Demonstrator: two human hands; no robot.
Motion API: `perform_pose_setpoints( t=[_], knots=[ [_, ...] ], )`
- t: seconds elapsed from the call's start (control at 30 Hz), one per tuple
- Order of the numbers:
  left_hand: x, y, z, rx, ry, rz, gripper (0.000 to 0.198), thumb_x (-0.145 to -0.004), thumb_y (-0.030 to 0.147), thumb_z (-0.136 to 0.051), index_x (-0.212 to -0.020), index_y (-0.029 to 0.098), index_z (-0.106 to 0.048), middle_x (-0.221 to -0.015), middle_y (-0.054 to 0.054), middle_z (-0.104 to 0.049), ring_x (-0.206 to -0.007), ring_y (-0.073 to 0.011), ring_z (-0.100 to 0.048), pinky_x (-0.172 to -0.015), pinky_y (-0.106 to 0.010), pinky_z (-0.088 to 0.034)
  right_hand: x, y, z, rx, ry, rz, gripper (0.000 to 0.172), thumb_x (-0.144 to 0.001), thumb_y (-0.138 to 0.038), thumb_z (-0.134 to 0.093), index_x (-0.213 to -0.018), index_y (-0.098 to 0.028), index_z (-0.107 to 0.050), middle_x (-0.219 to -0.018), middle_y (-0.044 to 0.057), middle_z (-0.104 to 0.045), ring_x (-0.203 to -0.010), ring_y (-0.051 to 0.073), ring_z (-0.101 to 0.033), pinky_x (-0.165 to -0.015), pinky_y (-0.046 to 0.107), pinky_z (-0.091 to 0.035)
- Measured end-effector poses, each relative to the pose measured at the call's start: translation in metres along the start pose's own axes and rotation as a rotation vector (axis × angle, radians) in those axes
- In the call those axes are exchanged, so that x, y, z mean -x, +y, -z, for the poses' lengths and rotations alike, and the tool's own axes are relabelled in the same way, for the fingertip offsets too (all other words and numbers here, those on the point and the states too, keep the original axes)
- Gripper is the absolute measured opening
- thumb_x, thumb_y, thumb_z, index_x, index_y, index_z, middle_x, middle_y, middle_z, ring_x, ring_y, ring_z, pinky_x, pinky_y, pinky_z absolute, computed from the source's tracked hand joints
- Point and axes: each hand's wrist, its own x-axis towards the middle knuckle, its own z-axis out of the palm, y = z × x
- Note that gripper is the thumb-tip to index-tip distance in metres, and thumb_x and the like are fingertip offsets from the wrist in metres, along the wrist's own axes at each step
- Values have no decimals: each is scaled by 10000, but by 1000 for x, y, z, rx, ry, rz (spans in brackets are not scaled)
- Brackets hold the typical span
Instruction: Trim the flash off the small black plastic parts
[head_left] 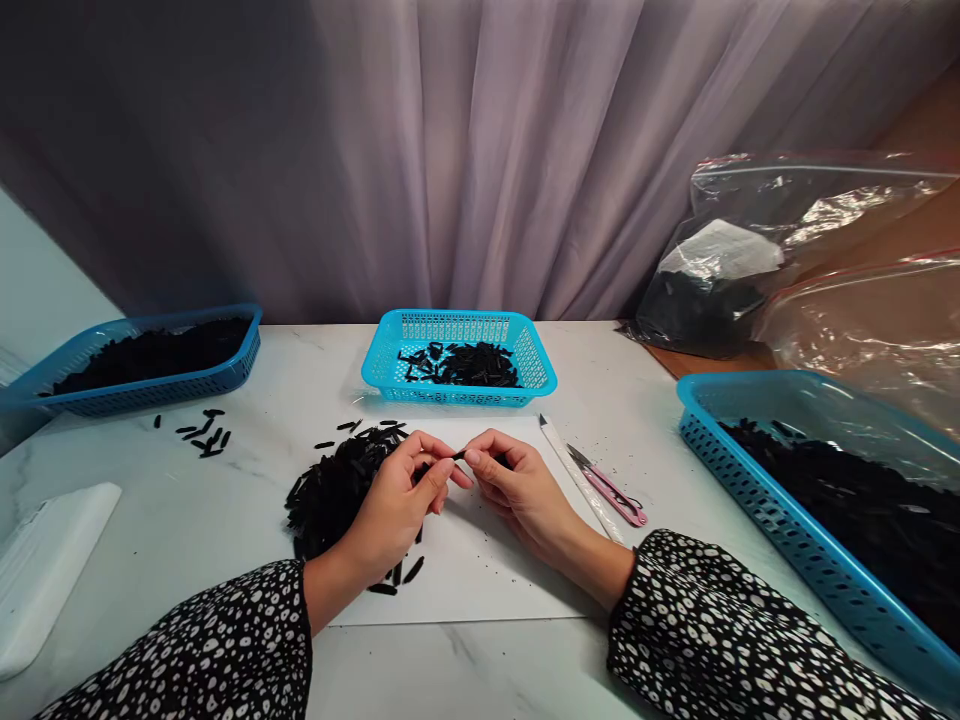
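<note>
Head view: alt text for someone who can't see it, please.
Left hand and right hand hold a small black piece between them over a white sheet. A pile of black pieces lies by the left hand, pink-handled snips beyond the right; three blue baskets hold black items.

Blue baskets (180,388) on marbled table (465,665)

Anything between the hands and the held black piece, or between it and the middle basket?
Left hand and right hand already have the black piece at their fingertips. Toward the middle basket, nothing visible blocks except its own raised near rim.
</note>
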Motion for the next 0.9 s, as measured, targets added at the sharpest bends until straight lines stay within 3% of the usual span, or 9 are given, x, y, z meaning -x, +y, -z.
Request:
perform_pose_setpoints(
  t=[0.1,0.3,0.9],
  knots=[
    [0,2,0,15,-1,24,180,-883,361,-601,-868,192,-538,-716,-6,-677,-519,-87,-406,-515,-246,-295,0,-1,1,-9,19,9,380,-677,-488,-831,-703,-173,-620,-467,-103,-323,-437,54,-179,-423,237,-106],
    [-1,-1,1,65,54,50,203,-884,376,-612,-862,184,-549,-725,-17,-687,-522,-85,-398,-522,-247,-298,1,-3,0,-9,29,10,347,-684,-466,-826,-826,-166,-726,-477,-90,-347,-445,64,-172,-430,257,-85],
    [-1,-3,2,-1,48,-13,159,-871,332,-619,-831,194,-550,-737,2,-646,-554,-97,-419,-537,-251,-324,1,-2,3,43,45,33,296,-701,-421,-829,-851,-178,-750,-523,-88,-333,-461,65,-178,-447,262,-117]
  ],
)
